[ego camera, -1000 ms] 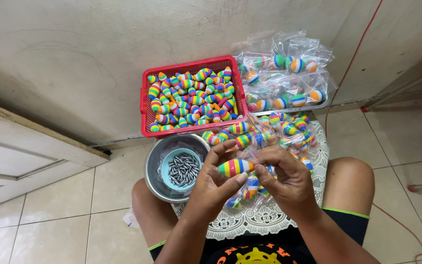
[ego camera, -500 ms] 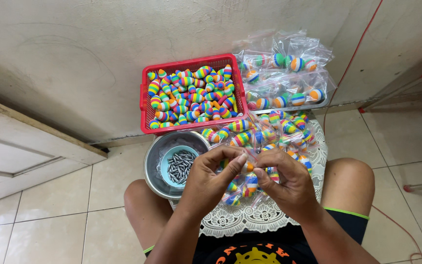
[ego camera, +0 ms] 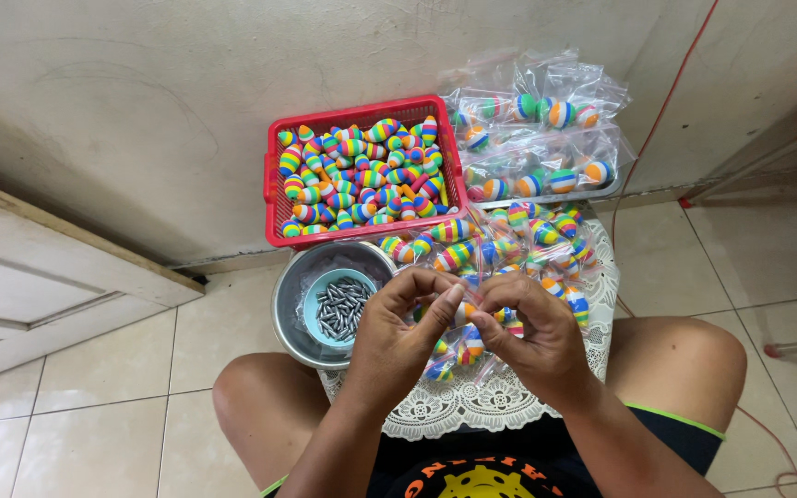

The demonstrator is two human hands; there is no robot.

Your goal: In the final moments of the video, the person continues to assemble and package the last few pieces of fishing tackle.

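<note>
My left hand (ego camera: 400, 332) and my right hand (ego camera: 529, 332) meet over a white lace-covered stool (ego camera: 472, 406), pinching a small clear plastic bag (ego camera: 465, 314) with a rainbow-striped float inside; my fingers hide most of it. Under and beyond my hands lies a heap of bagged striped floats (ego camera: 518, 249). Left of my left hand is a steel bowl (ego camera: 292, 304) holding a light blue dish of grey metal sinkers (ego camera: 340, 307).
A red plastic basket (ego camera: 274, 198) full of loose striped floats stands against the wall. A tray of filled clear bags (ego camera: 537, 138) sits at its right. My bare knees flank the stool. A red cord (ego camera: 657, 120) runs along the wall and floor at right.
My hands have closed together around the small bag, so the striped float that showed between my fingers is now mostly covered. The view has shifted slightly.
</note>
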